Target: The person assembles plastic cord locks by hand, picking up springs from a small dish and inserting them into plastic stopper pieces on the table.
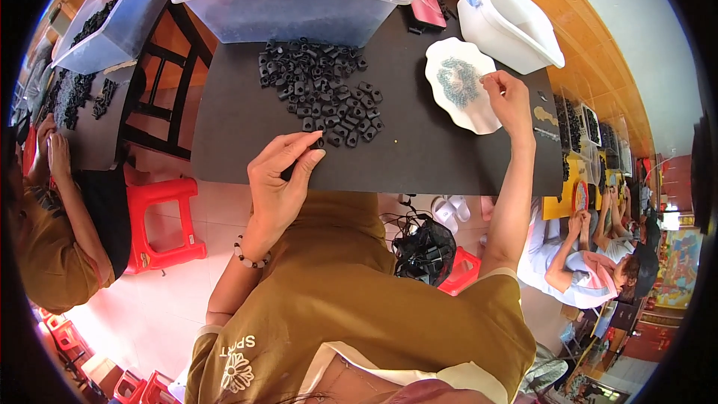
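Note:
My left hand (280, 170) pinches a small black plastic piece (321, 142) between thumb and fingertips, just above the near part of the dark table (247, 127). Beyond it lies a loose pile of black plastic pieces (310, 78), many with a round hole. My right hand (510, 101) is over the right rim of a white scalloped plate (441, 56). On that plate are many tiny pale blue-green parts (458, 82), too small to name. Thumb and fingers of this hand are pressed together; whatever may be between them cannot be made out.
A translucent bin (292, 15) of black pieces stands at the table's back, beside a red box (428, 4). Behind the plate is a white tub (508, 22). Red stools (161, 221) and a black mesh bag (424, 251) are below. Other people work at both sides.

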Tool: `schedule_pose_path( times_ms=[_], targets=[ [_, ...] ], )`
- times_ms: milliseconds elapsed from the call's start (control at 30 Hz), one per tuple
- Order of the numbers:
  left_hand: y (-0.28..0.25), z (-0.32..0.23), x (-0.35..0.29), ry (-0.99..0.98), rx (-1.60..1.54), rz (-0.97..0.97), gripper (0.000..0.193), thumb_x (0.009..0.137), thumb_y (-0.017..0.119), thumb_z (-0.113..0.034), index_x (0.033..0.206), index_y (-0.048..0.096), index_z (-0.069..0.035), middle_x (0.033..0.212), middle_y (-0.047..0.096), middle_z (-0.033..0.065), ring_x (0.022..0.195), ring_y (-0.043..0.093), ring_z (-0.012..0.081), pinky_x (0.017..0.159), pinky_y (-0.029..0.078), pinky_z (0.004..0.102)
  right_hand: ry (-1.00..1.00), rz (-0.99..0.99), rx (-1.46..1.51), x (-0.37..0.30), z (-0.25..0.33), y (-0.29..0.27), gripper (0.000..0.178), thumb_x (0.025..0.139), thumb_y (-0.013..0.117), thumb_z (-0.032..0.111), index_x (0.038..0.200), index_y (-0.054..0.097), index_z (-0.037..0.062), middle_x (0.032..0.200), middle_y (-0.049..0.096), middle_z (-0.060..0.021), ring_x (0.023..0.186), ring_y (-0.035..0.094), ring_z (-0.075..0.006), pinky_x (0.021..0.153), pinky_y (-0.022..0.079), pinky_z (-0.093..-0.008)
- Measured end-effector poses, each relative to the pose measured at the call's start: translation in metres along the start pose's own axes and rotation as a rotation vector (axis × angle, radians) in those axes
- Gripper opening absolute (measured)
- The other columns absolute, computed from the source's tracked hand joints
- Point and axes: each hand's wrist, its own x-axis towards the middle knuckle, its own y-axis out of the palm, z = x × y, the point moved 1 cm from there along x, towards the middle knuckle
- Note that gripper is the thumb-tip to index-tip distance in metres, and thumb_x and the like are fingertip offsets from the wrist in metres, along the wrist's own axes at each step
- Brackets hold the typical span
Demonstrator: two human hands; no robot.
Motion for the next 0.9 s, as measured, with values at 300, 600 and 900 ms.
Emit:
schedule_pose_path(
  times_ms=[300, 600, 900],
  targets=[
    [-0.002, -0.005, 0.000, -0.019, 0.017, 0.015, 0.026, 0.091, 0.075, -0.003, 0.116, 0.076, -0.004, 0.100, 0.071, 0.0069, 0.082, 0.063, 0.0120, 0.076, 0.052, 0.0246, 0.012, -0.011, -0.069, -0.005, 0.028, 0.004, 0.029, 0.099, 0.059, 0.021, 0.094, 0.071, -0.0046, 0.079, 0.069, -0.0051, 0.075, 0.061, -0.0106, 0.072, 0.048, -0.0279],
    [0.009, -0.017, 0.001, 0.112, -0.023, 0.056, 0.026, 0.085, 0.077, 0.001, 0.111, 0.077, -0.003, 0.100, 0.072, 0.0087, 0.083, 0.067, 0.0148, 0.074, 0.053, 0.0253, -0.108, 0.288, 0.391, -0.059, 0.111, 0.023, 0.021, 0.099, 0.063, 0.016, 0.093, 0.070, -0.0023, 0.081, 0.068, -0.0023, 0.077, 0.060, -0.0087, 0.073, 0.049, -0.0256],
    [0.015, -0.023, -0.008, 0.088, -0.033, 0.092, 0.025, 0.086, 0.077, -0.001, 0.110, 0.077, -0.003, 0.097, 0.073, 0.0108, 0.078, 0.068, 0.0180, 0.069, 0.054, 0.0283, -0.420, 0.410, 0.314, -0.102, 0.170, 0.068, 0.010, 0.092, 0.070, 0.011, 0.087, 0.068, 0.0020, 0.079, 0.065, -0.0100, 0.077, 0.059, -0.0285, 0.068, 0.046, -0.0385]
  ],
)
